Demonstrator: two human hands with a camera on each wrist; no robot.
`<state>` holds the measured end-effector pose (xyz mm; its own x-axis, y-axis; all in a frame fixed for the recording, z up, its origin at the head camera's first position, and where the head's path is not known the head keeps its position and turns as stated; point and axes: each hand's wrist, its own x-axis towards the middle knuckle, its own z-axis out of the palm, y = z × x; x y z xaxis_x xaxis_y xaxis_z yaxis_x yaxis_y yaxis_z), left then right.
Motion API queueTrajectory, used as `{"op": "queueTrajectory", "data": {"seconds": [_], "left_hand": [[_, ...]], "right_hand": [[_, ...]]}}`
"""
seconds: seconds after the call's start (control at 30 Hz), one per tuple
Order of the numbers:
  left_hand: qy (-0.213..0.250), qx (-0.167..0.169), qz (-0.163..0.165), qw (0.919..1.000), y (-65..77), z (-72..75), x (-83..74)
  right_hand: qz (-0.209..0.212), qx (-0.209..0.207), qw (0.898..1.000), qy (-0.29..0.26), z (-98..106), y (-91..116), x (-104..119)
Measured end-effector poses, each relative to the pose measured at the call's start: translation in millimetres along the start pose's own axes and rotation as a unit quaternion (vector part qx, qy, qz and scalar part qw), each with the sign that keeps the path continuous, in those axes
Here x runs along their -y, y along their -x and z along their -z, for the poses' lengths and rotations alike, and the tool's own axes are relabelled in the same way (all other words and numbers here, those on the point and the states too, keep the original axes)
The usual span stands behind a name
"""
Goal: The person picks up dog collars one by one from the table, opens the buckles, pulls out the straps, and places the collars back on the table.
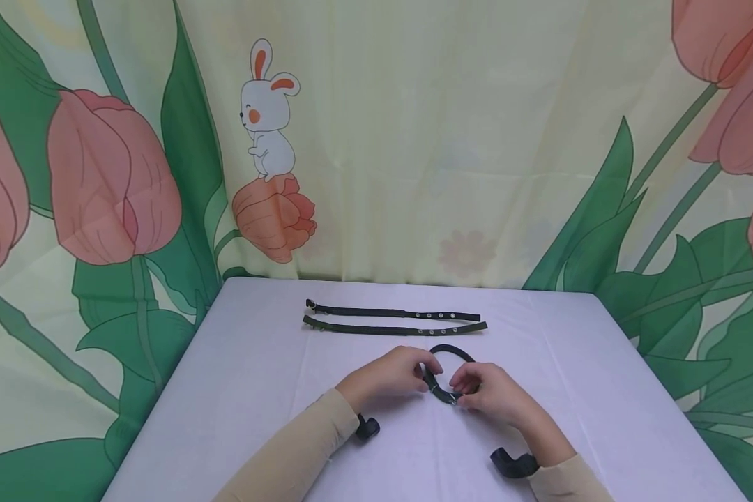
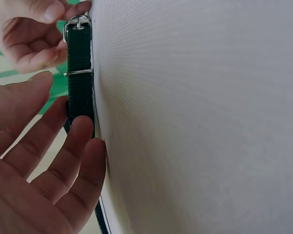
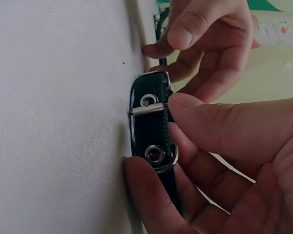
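A dark webbing collar (image 1: 450,348) is closed into a loop on the white-covered table, between both hands. Its metal buckle (image 2: 77,23) and a thin metal bar show in the left wrist view. In the right wrist view the strap (image 3: 149,129) has metal-ringed holes, one under the buckle's prong. My right hand (image 1: 492,390) pinches the collar beside the buckle, thumb on one edge and fingers at the other. At the loop's left side is my left hand (image 1: 392,373), fingers loosely bent and fingertips against the band, thumb apart from it.
Two more dark straps, one (image 1: 376,312) behind the other (image 1: 383,330), lie straight across the table farther back, with metal-ringed holes at their right ends. A curtain (image 1: 389,139) with printed tulips and a rabbit hangs behind the table (image 1: 245,362). Black devices sit at both wrists.
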<state>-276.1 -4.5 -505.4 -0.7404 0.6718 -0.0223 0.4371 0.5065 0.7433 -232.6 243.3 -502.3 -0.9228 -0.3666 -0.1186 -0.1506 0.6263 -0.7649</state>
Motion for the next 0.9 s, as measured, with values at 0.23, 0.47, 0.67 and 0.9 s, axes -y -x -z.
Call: {"op": "queueTrajectory", "data": {"seconds": [0.23,0.47,0.67,0.9], "left_hand": [[-0.032,0.005,-0.012,0.9994,-1.2,-0.4,-1.1],[-0.034,0.004,-0.015,0.9993,-2.9,-1.6,-1.3],[-0.029,0.0,-0.011,0.9995,-3.8,-3.1,-0.8],[-0.024,-0.027,-0.009,0.9993,-3.6,-3.7,-1.7]], "right_hand": [[-0.009,-0.019,0.999,0.045,-6.7,-3.1,1.3],[-0.031,-0.037,0.997,0.066,-10.4,-4.3,1.9],[-0.012,-0.035,0.998,0.05,-8.7,-2.2,0.2],[0.01,-0.036,0.999,0.02,-4.9,1.8,3.3]]}}
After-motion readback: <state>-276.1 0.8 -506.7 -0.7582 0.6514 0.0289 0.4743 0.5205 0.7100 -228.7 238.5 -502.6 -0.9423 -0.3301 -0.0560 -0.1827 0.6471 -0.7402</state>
